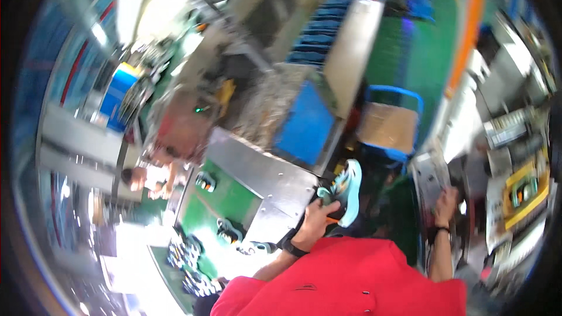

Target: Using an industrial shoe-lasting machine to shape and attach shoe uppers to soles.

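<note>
Green floor [430, 52] runs through a blurred workshop, showing most plainly at the far right; a long conveyor [325, 23] with dark blue slats stretches into the far distance; near and left of centre stands a metal-edged worktable [257, 167] with a green top, which holds several shoes [228, 231], some spaced apart and others bunched at its near left end; the wearer's red shirt [351, 278] fills the near edge.

Beyond the worktable sits a flat blue panel [307, 126]; whether it belongs to a container I cannot tell; a co-worker [155, 181], blurred, is at the left; right of the panel is a blue-framed cart [387, 127] with a tan top; farther left, a blue box [117, 96] has yellow at its upper edge, its contents too blurred to tell.

At the right, a yellow tray [525, 216] holds a dark, teal-edged item [523, 192]; left of it is a grey metal plate [433, 175].

One light-blue-soled shoe [350, 196] is raised beside the worktable's right edge, sole to the right; the left hand [319, 219] is closed around it; the right hand [446, 205], fingers partly curled, is at the plate's near edge; whether it grips I cannot tell.
</note>
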`<state>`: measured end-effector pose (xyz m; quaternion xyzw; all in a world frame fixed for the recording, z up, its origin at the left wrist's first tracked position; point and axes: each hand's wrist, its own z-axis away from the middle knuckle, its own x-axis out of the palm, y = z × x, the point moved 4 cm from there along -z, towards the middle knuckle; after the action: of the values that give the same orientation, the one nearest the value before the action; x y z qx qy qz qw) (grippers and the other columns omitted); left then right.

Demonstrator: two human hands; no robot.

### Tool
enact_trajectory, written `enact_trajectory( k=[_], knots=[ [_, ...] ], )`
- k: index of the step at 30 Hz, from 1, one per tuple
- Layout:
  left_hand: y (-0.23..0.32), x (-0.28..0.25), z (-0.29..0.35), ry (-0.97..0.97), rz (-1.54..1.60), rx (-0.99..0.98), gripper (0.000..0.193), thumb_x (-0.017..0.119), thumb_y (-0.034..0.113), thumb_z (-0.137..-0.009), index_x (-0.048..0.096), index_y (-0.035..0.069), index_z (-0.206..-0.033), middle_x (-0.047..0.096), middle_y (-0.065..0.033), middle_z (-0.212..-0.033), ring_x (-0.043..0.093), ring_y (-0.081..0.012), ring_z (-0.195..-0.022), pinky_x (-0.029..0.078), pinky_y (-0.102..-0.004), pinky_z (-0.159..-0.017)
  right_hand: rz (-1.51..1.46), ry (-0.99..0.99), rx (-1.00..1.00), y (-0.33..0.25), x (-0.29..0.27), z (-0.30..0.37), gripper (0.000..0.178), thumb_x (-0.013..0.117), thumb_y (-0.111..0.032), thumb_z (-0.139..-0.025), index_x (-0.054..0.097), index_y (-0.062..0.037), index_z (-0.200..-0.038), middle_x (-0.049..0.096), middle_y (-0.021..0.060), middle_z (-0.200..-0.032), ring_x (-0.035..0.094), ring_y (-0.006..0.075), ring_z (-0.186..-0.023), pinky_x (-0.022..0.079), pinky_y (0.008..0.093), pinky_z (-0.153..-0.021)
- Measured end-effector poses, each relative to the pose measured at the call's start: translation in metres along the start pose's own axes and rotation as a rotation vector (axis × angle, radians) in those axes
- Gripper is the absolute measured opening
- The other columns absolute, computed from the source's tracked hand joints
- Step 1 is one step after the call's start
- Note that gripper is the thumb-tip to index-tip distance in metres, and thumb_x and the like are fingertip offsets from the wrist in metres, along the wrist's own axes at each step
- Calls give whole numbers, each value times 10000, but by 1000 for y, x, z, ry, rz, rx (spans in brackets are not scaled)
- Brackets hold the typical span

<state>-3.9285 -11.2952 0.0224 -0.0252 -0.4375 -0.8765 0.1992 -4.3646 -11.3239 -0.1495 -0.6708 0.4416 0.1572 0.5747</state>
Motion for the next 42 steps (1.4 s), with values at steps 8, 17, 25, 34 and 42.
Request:
enact_trajectory(
  k=[8,17,25,34,42],
  knots=[
    [-20,-210,-6,532,269,27,239,751,26,-750,639,-42,-950,668,-123,-880,671,-226,-734,566,-354,-620,-67,178,-144,-172,-41,-153,156,596,-39,-887,600,-1,-1038,578,109,-961,544,217,-757,448,299,-681],
    [-46,-514,-49,1333,-77,295,470,702,61,-692,531,-9,-1124,661,-162,-968,656,-293,-856,521,-383,-803,-329,-134,-1255,-836,47,-242,240,662,0,-772,615,-3,-1007,636,138,-907,626,287,-815,494,356,-762],
    [-23,-550,-99,1319,-214,147,799,648,74,-752,272,76,-1456,502,-198,-1300,556,-387,-1118,442,-426,-943,136,-199,-1336,-1181,272,-257,580,666,-446,-745,608,64,-1016,636,247,-1038,605,403,-977,487,452,-826],
    [26,-546,-70,1317,-131,506,536,644,218,-862,437,-33,-1288,560,-214,-1142,564,-333,-1040,439,-403,-919,57,-360,-1031,-1239,385,-265,640,729,-483,-636,672,46,-991,680,240,-983,664,353,-948,514,388,-841],
    [-7,-560,-91,1186,-305,349,734,711,294,-814,365,-26,-1376,546,-257,-1221,561,-380,-1102,452,-433,-931,-47,-341,-1030,-1186,319,-249,672,767,-314,-596,543,51,-1115,634,235,-1080,630,341,-1010,499,359,-880]
  ],
)
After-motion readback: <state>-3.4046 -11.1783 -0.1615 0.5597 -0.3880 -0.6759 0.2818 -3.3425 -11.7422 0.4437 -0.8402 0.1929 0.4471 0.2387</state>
